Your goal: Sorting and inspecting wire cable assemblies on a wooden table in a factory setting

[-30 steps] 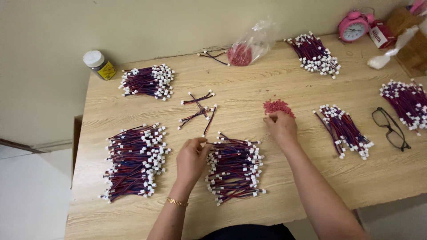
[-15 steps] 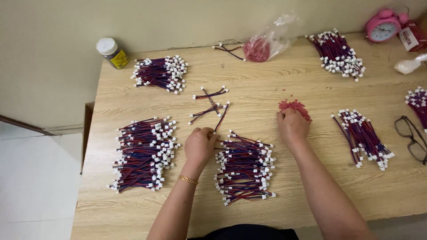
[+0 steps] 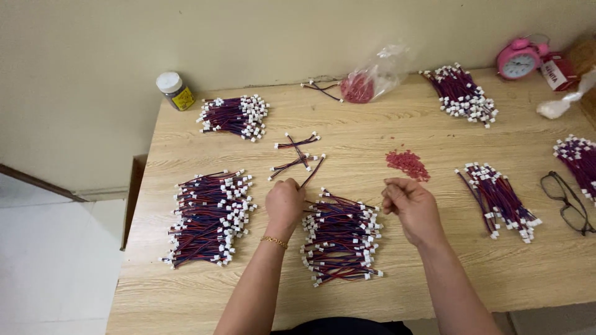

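Hands over wooden table (image 3: 434,142), above middle pile of red-and-blue wire leads with white plugs (image 3: 340,236). Left hand (image 3: 284,203) closed on one lead (image 3: 312,172), pinched at near end, far end lying toward loose leads (image 3: 298,155) scattered just beyond. Right hand (image 3: 411,203) with fingertips drawn together; anything pinched between them too small to tell. Small heap of red bits (image 3: 407,164) just beyond right hand.

Progress, judged: large pile at left (image 3: 208,217) neatly stacked, likely finished; further bundles at far left (image 3: 234,116), far right (image 3: 462,93), right (image 3: 500,200) and table edge (image 3: 577,164). Middle pile looser, seemingly in work.

Containers: clear plastic bag (image 3: 375,74) holding more red bits; capped jar (image 3: 176,91), contents not visible. Pink alarm clock (image 3: 519,60) and spectacles (image 3: 566,203) aside.
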